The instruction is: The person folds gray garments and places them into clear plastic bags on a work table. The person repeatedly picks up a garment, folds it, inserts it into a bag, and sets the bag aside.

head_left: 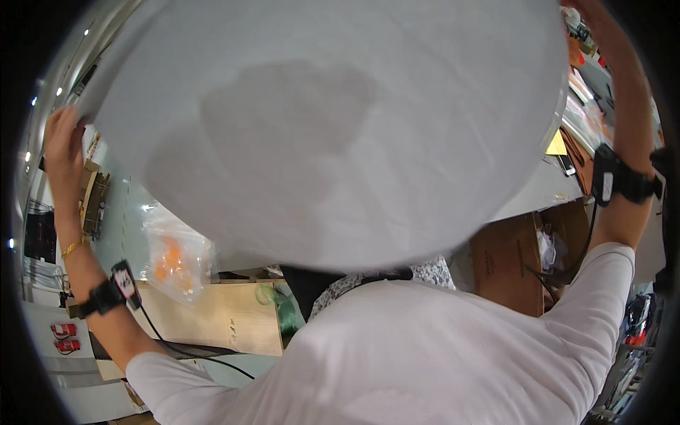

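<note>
Clearly, the biggest thing before me is a pale grey sheet, raised across the upper middle of the frame and hiding much of what lies behind it. Whether it is cloth or film I can't tell. By my reading the handling is partway along: the sheet is up and spread wide between the arms, with shallow creases across it and a blurred lower edge, but it is not laid flat on anything I can see.

Below, a white shirt fills the lower middle. A grey table shows beyond the sheet at the right. Next in size come a pale wooden board at lower left and a brown carton at lower right, then a clear bag with orange pieces inside, left of the sheet's lower edge.

The hands are well apart. At the upper left, the left hand appears to pinch the sheet's edge with bent fingers. At the upper right, the right forearm runs out of the frame, so I can't tell what the right hand does. Smallest is a yellow bracelet on the left wrist.
</note>
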### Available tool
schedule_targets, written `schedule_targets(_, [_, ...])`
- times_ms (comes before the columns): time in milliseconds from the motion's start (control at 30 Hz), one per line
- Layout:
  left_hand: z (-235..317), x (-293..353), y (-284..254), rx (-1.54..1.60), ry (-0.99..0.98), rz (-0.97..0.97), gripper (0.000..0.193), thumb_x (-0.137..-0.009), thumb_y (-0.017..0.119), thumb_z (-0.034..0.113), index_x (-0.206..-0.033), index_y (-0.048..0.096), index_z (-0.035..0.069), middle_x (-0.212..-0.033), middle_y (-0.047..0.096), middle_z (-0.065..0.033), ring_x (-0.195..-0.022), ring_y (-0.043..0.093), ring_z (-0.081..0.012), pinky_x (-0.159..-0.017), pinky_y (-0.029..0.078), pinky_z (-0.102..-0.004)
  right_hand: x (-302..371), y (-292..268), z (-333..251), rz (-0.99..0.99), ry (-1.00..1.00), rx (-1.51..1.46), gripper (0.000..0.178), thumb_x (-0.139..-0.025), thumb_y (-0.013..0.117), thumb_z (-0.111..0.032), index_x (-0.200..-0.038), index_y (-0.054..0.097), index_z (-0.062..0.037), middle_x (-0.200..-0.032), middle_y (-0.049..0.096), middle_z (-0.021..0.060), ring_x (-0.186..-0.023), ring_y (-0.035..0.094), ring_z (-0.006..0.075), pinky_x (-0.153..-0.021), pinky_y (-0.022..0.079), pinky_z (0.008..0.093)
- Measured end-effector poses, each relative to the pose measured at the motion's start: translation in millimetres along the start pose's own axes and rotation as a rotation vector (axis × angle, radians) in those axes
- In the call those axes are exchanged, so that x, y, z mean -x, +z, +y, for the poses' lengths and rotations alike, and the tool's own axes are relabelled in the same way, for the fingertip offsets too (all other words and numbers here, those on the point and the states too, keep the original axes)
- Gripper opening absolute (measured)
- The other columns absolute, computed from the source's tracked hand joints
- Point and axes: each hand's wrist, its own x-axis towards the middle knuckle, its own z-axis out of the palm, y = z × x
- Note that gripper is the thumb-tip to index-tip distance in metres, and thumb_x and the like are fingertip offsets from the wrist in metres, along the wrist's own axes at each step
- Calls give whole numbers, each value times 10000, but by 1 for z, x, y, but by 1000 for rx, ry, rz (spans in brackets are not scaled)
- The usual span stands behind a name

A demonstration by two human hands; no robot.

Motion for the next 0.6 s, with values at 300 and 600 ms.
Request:
schedule_targets(300, [88, -49, 259, 305, -161, -308, 221, -910, 656, 27, -1127, 632, 56, -1075, 624, -168, -1015, 633, -380, -851, 524, -465, -47, 171, 269, -251, 499, -4, 248, -882, 800, -10, -1076, 659, 55, -829, 740, 118, -671, 723, 176, -559, 592, 297])
schedule_targets(600, [201, 22, 311, 549, -35, -244, 488, -897, 712, 76, -1375, 613, 66, -1383, 631, -162, -1330, 542, -356, -1096, 477, -446, 97, 276, 287, -349, 143, 96, 304, -972, 735, -165, -1241, 655, -49, -1164, 698, 84, -1077, 660, 214, -921, 526, 344])
